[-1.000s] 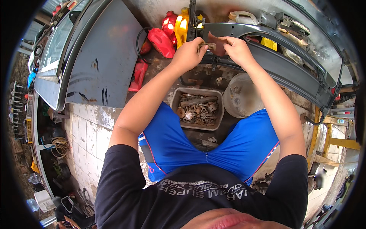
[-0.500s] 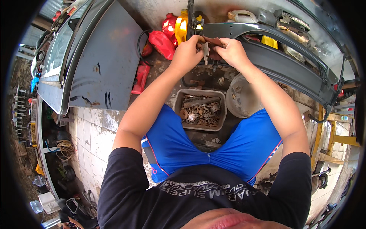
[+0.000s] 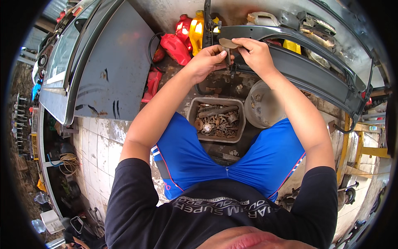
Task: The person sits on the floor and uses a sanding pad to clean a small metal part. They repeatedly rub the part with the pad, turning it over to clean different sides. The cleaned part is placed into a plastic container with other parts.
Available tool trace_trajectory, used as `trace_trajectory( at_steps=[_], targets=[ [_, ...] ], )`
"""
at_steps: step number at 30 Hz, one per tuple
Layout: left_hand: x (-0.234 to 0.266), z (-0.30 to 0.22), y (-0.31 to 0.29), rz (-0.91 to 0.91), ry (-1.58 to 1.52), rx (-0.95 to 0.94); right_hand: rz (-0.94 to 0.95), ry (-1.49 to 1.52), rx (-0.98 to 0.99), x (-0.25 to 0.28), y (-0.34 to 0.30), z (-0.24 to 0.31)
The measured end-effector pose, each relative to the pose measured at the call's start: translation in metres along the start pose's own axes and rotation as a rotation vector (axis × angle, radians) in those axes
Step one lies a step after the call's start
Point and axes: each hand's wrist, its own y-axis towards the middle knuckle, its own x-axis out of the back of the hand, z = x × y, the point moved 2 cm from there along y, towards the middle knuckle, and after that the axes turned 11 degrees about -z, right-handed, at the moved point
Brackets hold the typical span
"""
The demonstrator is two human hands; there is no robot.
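Note:
Out in front of me, my left hand (image 3: 208,61) is closed on a narrow, dull grey-brown metal piece (image 3: 227,59), its thumb lying against the upper part. My right hand (image 3: 255,53) pinches a brownish, curled piece of sandpaper (image 3: 228,43) at the top of the metal piece. The two hands are close together, beside the dark car body panel. How far the sandpaper wraps round the metal is hidden. Below the hands, between my knees, sits a grey plastic tub (image 3: 191,108) with bolts, nuts and rusty metal parts in it.
A round translucent bucket (image 3: 253,118) stands right of the tub. A grey car door (image 3: 112,70) leans at the left. Red and yellow jugs (image 3: 196,31) stand at the back. A dark body panel (image 3: 298,62) extends across the right, near a yellow frame (image 3: 360,149).
The sandpaper has turned and now shows its tan face at the metal's top. My left fingers have shifted on the metal piece, and my right hand lies flatter over the sheet.

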Motion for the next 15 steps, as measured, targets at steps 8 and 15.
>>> trace_trajectory(
  at_steps=[8,15],
  targets=[
    [0.010,0.001,0.004,-0.111,0.339,-0.156,0.146,-0.066,0.181,-0.008,-0.002,0.006],
    [0.000,-0.006,-0.002,-0.172,0.376,-0.174,0.176,-0.124,0.243,-0.006,-0.002,0.011]
  ],
)
